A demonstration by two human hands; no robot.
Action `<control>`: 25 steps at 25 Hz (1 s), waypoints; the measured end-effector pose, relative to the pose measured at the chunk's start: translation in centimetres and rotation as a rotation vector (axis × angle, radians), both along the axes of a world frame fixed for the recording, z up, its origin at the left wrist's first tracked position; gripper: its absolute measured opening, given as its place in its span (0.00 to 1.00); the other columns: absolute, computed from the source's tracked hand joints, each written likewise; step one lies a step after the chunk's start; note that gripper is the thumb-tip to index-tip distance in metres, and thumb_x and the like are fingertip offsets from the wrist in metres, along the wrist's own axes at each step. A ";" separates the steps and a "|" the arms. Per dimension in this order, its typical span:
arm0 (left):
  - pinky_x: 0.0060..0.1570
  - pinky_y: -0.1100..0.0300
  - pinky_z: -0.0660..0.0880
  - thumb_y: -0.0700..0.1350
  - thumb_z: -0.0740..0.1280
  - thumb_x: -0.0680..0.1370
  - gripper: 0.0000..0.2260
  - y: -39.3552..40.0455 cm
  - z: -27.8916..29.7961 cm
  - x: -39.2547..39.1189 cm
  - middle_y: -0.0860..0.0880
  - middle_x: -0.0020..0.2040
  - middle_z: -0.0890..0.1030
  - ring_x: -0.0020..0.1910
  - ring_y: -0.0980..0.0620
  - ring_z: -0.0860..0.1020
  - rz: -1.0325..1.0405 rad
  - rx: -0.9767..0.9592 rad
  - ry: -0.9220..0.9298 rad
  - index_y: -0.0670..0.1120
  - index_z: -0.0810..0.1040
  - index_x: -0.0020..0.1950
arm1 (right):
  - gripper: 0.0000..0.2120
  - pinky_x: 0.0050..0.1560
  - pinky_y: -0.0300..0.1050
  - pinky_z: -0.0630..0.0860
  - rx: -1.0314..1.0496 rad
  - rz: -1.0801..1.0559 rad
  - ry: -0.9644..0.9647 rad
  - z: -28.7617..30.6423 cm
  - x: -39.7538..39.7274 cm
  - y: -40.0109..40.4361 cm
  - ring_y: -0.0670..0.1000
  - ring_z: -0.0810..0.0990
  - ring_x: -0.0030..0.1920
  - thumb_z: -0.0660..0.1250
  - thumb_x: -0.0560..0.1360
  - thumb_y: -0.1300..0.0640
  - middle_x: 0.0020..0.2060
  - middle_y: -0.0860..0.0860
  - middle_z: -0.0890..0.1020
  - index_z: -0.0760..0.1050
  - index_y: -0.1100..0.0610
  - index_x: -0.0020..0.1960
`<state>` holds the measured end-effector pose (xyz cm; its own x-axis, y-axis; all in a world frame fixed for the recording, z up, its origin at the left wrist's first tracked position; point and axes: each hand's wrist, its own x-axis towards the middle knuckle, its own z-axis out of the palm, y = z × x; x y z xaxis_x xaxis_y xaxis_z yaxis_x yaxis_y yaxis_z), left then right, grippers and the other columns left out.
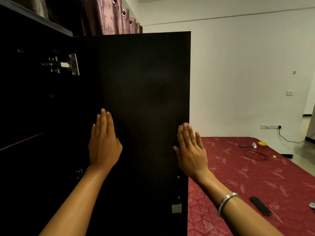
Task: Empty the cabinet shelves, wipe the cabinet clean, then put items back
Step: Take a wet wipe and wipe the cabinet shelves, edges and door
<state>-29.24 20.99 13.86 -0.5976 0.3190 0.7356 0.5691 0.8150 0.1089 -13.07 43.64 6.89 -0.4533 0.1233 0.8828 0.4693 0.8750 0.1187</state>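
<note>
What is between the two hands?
In the head view, only bare dark cabinet door lies between the left hand and right hand.

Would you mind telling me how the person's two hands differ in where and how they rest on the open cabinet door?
The left hand lies on the inner face of the cabinet door, well inside it; the right hand sits at the door's free edge. The left hand's fingers are close together; the right hand's are slightly spread. The right wrist wears a metal bangle; the left is bare. Both hands are flat, fingers pointing up.
</note>
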 end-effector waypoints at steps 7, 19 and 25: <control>0.78 0.48 0.51 0.40 0.66 0.76 0.41 0.7 0.2 0.9 0.42 0.82 0.41 0.81 0.44 0.45 -0.020 0.061 -0.068 0.41 0.42 0.81 | 0.38 0.79 0.58 0.47 -0.113 -0.052 0.074 10.5 -2.2 -1.2 0.57 0.41 0.80 0.50 0.82 0.39 0.80 0.59 0.43 0.43 0.63 0.80; 0.78 0.55 0.49 0.40 0.61 0.81 0.34 -1.5 1.8 1.1 0.50 0.82 0.40 0.81 0.51 0.44 -0.138 0.167 -0.190 0.47 0.45 0.82 | 0.37 0.79 0.56 0.45 -0.002 0.071 0.049 15.9 -7.2 -5.3 0.58 0.42 0.80 0.49 0.82 0.39 0.79 0.59 0.44 0.44 0.62 0.80; 0.75 0.53 0.60 0.38 0.61 0.81 0.31 -6.0 -0.6 0.5 0.53 0.82 0.46 0.81 0.50 0.51 -0.113 0.365 -0.292 0.50 0.53 0.81 | 0.33 0.78 0.54 0.36 0.490 0.246 -0.526 -2.2 -8.1 -6.3 0.55 0.42 0.80 0.51 0.82 0.43 0.80 0.56 0.49 0.46 0.59 0.81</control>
